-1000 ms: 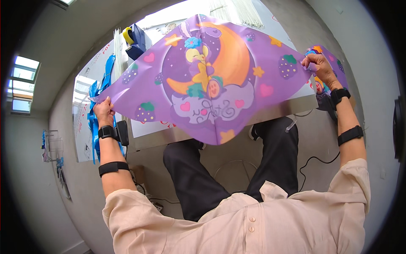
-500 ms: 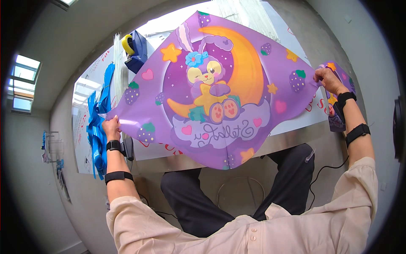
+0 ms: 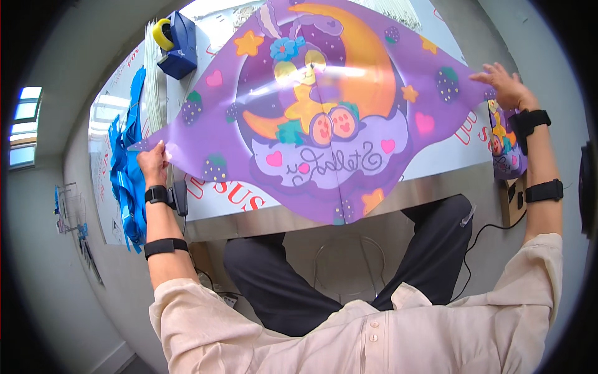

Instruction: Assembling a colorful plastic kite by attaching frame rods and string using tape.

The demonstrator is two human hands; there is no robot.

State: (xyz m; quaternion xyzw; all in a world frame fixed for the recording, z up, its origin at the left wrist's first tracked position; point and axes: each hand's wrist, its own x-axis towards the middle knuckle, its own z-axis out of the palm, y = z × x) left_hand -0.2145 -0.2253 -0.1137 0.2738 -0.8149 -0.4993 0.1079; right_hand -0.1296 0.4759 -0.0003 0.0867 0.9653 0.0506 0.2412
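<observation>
A purple diamond-shaped kite sail (image 3: 274,153), printed with a rabbit on an orange moon, is spread across the table before me. A crease runs down its middle, and glare crosses the printed rabbit. At the sail's left corner, my left hand (image 3: 151,163) is closed, pinching the edge between thumb and fingers. My right hand (image 3: 507,88) reaches to the right corner with its fingers stretched out and apart, fingertips at the edge. Whether those fingertips press on the sail is hard to tell.
Blue ribbon strips (image 3: 129,181) hang over the left end of the table (image 3: 280,217). A blue tape dispenser (image 3: 179,47) with yellow tape stands behind, near thin white rods (image 3: 154,93). More purple printed sheets (image 3: 507,140) lie at the right, above a cardboard box (image 3: 516,202).
My right hand has opened from its pinch on the right corner. The sail's lower tip sits higher in view, and the whole view has shifted a little.
</observation>
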